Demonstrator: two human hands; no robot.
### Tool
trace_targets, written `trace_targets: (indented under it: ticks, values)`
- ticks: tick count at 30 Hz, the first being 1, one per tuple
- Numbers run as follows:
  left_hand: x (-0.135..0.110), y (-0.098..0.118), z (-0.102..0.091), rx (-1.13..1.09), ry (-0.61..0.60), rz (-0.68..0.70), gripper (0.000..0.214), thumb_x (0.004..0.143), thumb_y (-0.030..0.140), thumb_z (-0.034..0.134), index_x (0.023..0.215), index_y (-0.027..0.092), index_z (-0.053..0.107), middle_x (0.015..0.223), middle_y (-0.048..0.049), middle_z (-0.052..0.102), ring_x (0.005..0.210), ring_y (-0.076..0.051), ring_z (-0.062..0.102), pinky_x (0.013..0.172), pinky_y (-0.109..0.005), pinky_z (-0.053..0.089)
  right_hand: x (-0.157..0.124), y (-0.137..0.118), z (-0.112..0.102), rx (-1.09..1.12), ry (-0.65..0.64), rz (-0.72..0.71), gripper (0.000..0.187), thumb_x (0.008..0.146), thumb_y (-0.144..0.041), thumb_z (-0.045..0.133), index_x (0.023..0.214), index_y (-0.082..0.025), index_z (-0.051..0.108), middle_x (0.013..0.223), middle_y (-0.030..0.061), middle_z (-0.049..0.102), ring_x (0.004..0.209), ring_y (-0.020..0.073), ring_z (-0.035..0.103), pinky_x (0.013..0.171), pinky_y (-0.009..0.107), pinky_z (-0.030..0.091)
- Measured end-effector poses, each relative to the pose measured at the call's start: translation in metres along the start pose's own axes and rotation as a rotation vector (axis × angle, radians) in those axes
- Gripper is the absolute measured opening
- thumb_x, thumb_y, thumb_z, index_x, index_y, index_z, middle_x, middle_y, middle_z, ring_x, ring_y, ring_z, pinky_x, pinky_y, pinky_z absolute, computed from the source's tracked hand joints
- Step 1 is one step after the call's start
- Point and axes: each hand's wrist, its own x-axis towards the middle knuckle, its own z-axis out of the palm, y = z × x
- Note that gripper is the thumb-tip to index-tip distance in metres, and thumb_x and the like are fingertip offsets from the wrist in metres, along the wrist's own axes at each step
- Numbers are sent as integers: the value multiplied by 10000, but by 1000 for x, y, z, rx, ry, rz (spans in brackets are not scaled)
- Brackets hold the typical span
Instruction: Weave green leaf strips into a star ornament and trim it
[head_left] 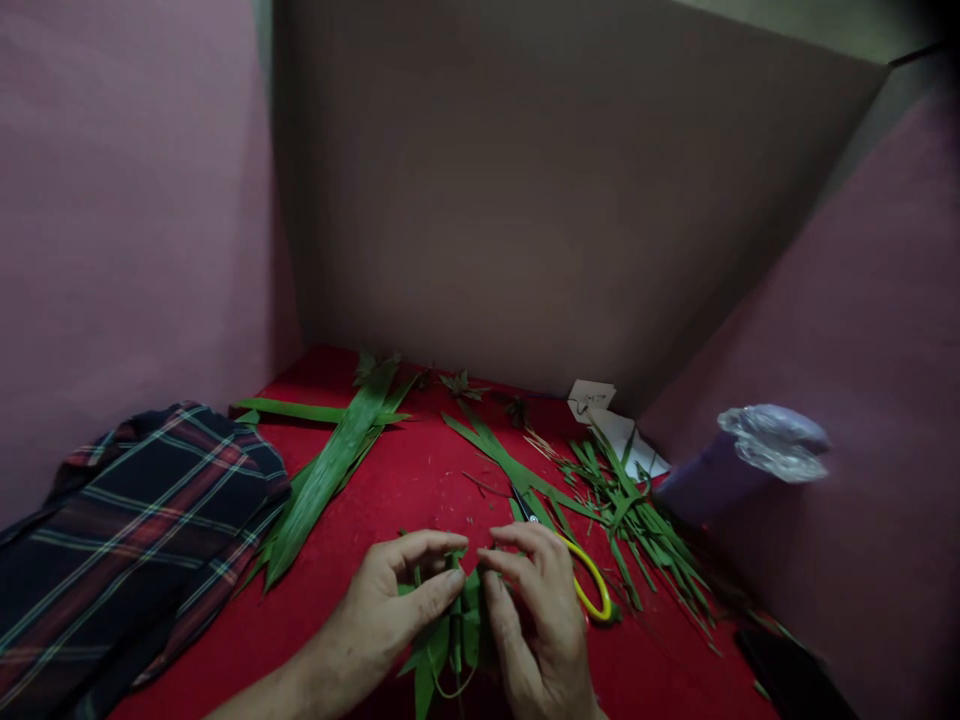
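Green leaf bundle (470, 628) between the hands.
Left hand (409, 590) pinches its top with thumb and forefinger; right hand (536, 605) curls beside it, grip unclear; yellow-handled scissors (604, 600) just right.

left hand (405, 590): bare, slim fingers (424, 545), short thumbnail (455, 577)
left forearm (300, 688): bare to the near edge of view
right hand (546, 610): bare, slim fingers
plaid cloth (165, 510): at left, dark with red bands, pale lines; worn or not, cannot tell
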Motion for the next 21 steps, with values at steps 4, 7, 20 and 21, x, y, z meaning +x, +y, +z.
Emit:
trace_targets:
  ticks: [4, 7, 20, 21]
  values:
    - [1, -3, 2, -11, -47, 4, 305, 676, 331, 692, 932, 167, 669, 627, 21, 551, 585, -100, 497, 554, -207, 395, 3, 4, -7, 151, 31, 135, 146, 866, -193, 471, 934, -220, 597, 1023, 70, 553, 1019, 227, 482, 905, 434, 355]
    - [3, -5, 1, -43, -41, -15, 305, 669, 352, 697, 892, 149, 646, 645, 0, 595, 590, -111, 541, 550, -211, 407, 4, 9, -7, 338, 40, 301, 180, 886, -315, 471, 921, -214, 616, 1001, 62, 589, 1002, 215, 513, 915, 386, 360]
    - [11, 1, -7, -298, 197, 38, 298, 633, 335, 726, 843, 153, 618, 750, -20, 650, 612, -150, 618, 544, -260, 488, -6, 12, 12, 1185, -178, 752, 446, 754, -455, 658, 1039, -138, 528, 963, 98, 642, 862, 200, 621, 752, 321, 451]
    - [11, 1, -6, -296, 197, 46, 297, 632, 336, 727, 840, 152, 620, 751, -22, 651, 620, -152, 620, 551, -260, 489, -7, 10, 14, 1171, -194, 741, 428, 749, -420, 678, 1031, -135, 527, 946, 97, 649, 842, 195, 624, 733, 311, 452]
